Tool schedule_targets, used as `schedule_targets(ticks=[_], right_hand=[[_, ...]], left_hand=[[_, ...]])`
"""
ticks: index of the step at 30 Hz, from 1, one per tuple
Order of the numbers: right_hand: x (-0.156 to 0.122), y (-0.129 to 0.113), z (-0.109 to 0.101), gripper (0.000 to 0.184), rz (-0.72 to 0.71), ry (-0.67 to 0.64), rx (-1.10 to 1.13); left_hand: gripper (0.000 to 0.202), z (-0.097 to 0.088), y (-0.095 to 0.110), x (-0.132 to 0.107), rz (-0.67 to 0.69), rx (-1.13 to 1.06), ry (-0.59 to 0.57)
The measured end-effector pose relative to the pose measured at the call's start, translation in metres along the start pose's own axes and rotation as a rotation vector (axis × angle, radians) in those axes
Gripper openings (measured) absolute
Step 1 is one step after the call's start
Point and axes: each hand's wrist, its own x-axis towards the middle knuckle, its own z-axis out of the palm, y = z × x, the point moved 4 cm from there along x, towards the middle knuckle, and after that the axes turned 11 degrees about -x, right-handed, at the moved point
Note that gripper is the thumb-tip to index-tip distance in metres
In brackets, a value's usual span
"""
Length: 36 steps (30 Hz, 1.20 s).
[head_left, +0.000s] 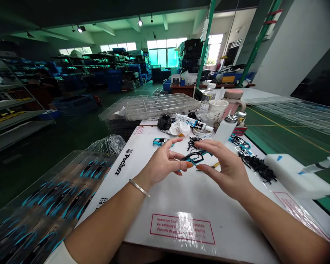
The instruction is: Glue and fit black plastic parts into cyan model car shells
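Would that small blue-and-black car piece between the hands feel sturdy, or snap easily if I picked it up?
The blue-and-black plastic model car frame is probably light: the left hand and right hand seem to hold it with fingertips only. Its thin, open shape suggests fragility under squeezing. Its glossy finish may feel slippery.

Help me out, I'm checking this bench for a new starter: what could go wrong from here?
The thin blue and black car shell between the left hand and right hand looks delicate, so a tight squeeze might crack it. The loose black parts on the white board could get swept aside or mixed up. The upright white bottle close to the right hand might tip if bumped.
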Motion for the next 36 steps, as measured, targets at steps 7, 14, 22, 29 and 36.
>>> schedule_targets(ticks=[7, 14, 22, 29, 36], right_hand=[[-0.003, 0.024, 0.009, 0.044, 0.33, -0.121, 0.185], [-0.004, 0.031, 0.012, 0.04, 0.39, -0.174, 0.133], [-0.001, 0.025, 0.008, 0.03, 0.318, -0.124, 0.086], [-0.004, 0.029, 0.011, 0.03, 0.252, -0.149, 0.053], [-0.005, 0.032, 0.015, 0.033, 0.274, -0.196, 0.083]], left_hand=[[0.088, 0.0, -0.001, -0.001, 0.075, 0.13, 0.062], [0.092, 0.003, 0.001, -0.004, 0.127, 0.179, 0.094], [0.096, 0.006, 0.003, -0.008, 0.157, 0.193, 0.113], [0.094, 0.004, 0.004, -0.007, 0.165, 0.229, 0.094], [0.097, 0.0, 0.005, -0.004, 0.139, 0.25, 0.094]])
